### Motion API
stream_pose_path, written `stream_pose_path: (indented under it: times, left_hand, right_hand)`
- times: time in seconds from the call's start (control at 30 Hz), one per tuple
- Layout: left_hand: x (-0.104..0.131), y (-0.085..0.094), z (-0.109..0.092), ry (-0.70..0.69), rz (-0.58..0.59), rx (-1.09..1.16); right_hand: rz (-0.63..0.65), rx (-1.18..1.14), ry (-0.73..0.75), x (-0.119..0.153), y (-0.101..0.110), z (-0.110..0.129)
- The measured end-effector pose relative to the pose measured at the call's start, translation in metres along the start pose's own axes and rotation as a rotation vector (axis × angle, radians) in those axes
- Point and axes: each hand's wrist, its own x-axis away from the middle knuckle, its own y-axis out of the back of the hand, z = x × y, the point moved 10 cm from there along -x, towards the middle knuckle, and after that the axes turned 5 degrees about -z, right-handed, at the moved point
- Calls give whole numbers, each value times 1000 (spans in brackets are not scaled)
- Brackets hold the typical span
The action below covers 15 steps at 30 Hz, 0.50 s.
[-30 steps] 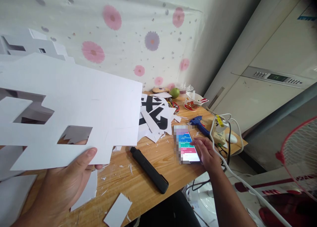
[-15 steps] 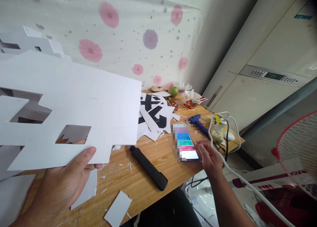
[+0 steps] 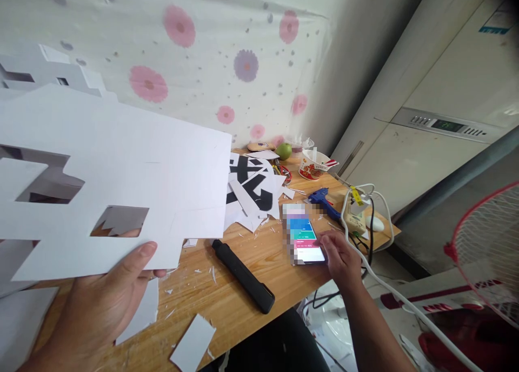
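Observation:
A large white board (image 3: 182, 183) with angular cut-outs is pinched at its lower edge by my left hand (image 3: 109, 301), thumb on the front face. The board stands tilted up over the left of the wooden table. My right hand (image 3: 340, 256) is at the right edge of a lit phone (image 3: 306, 242) lying on the table. Its fingers are drawn together at the screen's edge, and whether they grip anything is hidden. Between the hands lies a black cutter-like tool (image 3: 245, 277).
Behind the phone are a blue glue gun (image 3: 324, 201), a power strip (image 3: 356, 218) with cables, a paper bowl (image 3: 314, 164), a green fruit (image 3: 284, 151) and black-and-white paper pieces (image 3: 259, 188). A white card (image 3: 193, 342) lies near the front edge. A red-rimmed racket (image 3: 486, 242) is at right.
My right hand has shifted very slightly left beside the phone. My left hand and the board have stayed in place.

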Motion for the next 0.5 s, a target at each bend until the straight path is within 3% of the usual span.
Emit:
stream_pose_path:
  times: [0.13,0.27,0.5]
  left_hand:
    - [-1,1,2,7,0,5]
    - [-2,1,4,32,5,-14]
    - [-4,0,6,36,50,15]
  right_hand:
    - [-29,-46,-6,2,3,-2]
    - [21,-65,-6,-1,-4,1]
    - [131,-13,16,-32,-28,5]
